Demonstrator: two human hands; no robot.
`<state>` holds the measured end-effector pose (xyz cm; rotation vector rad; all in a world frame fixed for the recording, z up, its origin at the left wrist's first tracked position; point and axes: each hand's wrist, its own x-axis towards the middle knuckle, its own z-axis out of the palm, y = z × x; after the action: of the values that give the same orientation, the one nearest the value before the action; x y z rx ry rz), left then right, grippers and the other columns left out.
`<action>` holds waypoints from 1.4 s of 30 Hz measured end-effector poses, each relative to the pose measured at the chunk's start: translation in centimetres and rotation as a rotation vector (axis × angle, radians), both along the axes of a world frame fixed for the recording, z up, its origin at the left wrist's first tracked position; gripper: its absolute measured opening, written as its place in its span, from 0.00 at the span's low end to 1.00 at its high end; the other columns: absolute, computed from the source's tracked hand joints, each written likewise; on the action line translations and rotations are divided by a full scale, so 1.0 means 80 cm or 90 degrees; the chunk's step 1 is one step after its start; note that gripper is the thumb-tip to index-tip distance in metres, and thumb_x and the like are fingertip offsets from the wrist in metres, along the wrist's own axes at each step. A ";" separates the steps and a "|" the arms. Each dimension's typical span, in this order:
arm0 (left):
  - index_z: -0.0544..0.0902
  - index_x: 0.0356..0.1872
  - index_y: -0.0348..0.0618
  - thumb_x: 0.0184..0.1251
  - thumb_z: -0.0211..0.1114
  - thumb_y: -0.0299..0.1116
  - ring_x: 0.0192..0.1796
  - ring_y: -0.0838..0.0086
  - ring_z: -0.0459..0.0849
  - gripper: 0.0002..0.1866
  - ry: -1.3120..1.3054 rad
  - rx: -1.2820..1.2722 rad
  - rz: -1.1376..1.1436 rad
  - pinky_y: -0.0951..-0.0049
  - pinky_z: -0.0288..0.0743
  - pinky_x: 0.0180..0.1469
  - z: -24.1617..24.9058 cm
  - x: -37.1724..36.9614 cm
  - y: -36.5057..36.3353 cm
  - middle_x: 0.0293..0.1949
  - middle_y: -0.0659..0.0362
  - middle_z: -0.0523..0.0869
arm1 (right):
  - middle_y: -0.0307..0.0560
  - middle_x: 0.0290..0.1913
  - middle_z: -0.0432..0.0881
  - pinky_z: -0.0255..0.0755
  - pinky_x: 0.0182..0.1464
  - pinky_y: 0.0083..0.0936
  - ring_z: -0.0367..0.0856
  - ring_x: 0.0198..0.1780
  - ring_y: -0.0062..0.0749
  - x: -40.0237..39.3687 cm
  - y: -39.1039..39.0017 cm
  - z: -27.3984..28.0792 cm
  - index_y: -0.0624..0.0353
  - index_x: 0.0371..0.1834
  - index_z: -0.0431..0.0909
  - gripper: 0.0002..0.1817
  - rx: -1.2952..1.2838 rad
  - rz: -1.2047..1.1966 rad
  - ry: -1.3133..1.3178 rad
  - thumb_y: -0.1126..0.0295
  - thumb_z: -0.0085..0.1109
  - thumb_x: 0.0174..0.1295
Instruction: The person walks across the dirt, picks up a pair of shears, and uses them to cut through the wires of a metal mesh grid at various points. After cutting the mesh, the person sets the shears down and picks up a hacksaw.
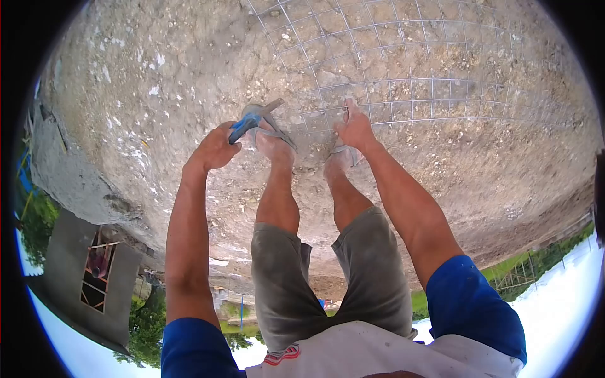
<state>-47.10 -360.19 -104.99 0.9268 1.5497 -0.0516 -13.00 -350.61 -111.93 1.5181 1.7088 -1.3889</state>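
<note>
My left hand [217, 148] is closed around the blue and black handle of what looks like a hammer [249, 123]. Its rusty metal end points up and to the right, just over my left sandalled foot [274, 145]. On the other side, my right hand [356, 129] is at the near left edge of a wire mesh [413, 97]. One finger reaches forward along the wires while the rest curl in and seem to grip the mesh edge. My right foot [340, 157] is partly hidden behind that hand. The mesh lies flat on the ground.
Rough, stony soil [208, 75] surrounds my feet. Far left stands a grey concrete building [66, 252] with a framed window opening, near a heap of grey material [69, 170]. Trees [151, 321] and a grassy strip [510, 264] show behind me.
</note>
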 end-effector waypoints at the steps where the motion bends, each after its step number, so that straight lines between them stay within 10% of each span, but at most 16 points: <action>1: 0.74 0.58 0.40 0.53 0.61 0.25 0.42 0.67 0.79 0.26 -0.015 -0.014 0.005 0.70 0.72 0.49 -0.007 0.001 0.003 0.39 0.53 0.82 | 0.64 0.55 0.76 0.70 0.58 0.36 0.76 0.56 0.54 -0.002 0.001 -0.003 0.67 0.71 0.52 0.47 -0.001 -0.002 -0.009 0.57 0.64 0.52; 7: 0.69 0.62 0.35 0.57 0.63 0.25 0.43 0.75 0.78 0.29 -0.103 -0.006 0.032 0.74 0.72 0.49 -0.121 0.007 0.025 0.42 0.56 0.82 | 0.57 0.43 0.81 0.72 0.52 0.35 0.79 0.49 0.49 0.003 -0.001 -0.018 0.63 0.70 0.56 0.44 -0.004 -0.069 -0.004 0.61 0.65 0.50; 8: 0.76 0.53 0.38 0.54 0.62 0.31 0.42 0.59 0.82 0.23 -0.120 0.026 0.065 0.66 0.74 0.48 -0.132 0.009 0.023 0.40 0.46 0.83 | 0.56 0.41 0.81 0.73 0.51 0.35 0.79 0.47 0.49 0.004 -0.003 -0.024 0.62 0.69 0.57 0.43 0.010 -0.072 0.000 0.61 0.65 0.50; 14: 0.72 0.60 0.36 0.56 0.64 0.27 0.46 0.65 0.81 0.27 -0.055 -0.035 -0.153 0.71 0.73 0.52 -0.130 0.022 0.063 0.43 0.48 0.83 | 0.54 0.40 0.81 0.73 0.49 0.32 0.80 0.45 0.46 -0.001 0.001 -0.022 0.64 0.67 0.59 0.41 0.031 -0.093 -0.001 0.63 0.65 0.50; 32: 0.74 0.57 0.43 0.53 0.68 0.32 0.59 0.53 0.74 0.27 0.118 0.122 -0.202 0.58 0.68 0.62 -0.171 0.030 0.056 0.56 0.47 0.75 | 0.63 0.59 0.74 0.61 0.66 0.37 0.64 0.66 0.58 -0.001 0.007 -0.040 0.60 0.74 0.46 0.48 0.023 0.025 -0.015 0.63 0.64 0.53; 39: 0.57 0.70 0.51 0.41 0.77 0.50 0.71 0.51 0.55 0.53 0.178 0.059 -0.063 0.33 0.55 0.65 -0.021 0.007 0.007 0.70 0.52 0.59 | 0.74 0.66 0.61 0.55 0.70 0.46 0.56 0.70 0.66 0.072 0.006 0.137 0.50 0.75 0.45 0.47 0.107 0.166 -0.108 0.63 0.64 0.54; 42: 0.61 0.68 0.45 0.45 0.75 0.49 0.68 0.47 0.62 0.49 0.093 -0.074 -0.047 0.47 0.62 0.66 0.137 -0.023 -0.052 0.67 0.47 0.66 | 0.71 0.58 0.72 0.60 0.67 0.41 0.67 0.65 0.60 0.160 -0.008 0.249 0.56 0.67 0.64 0.36 0.091 0.252 -0.191 0.62 0.63 0.52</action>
<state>-48.97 -364.32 -94.00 0.9033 1.6279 -0.2636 -0.16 -351.23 -92.03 1.2885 1.8185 -0.8121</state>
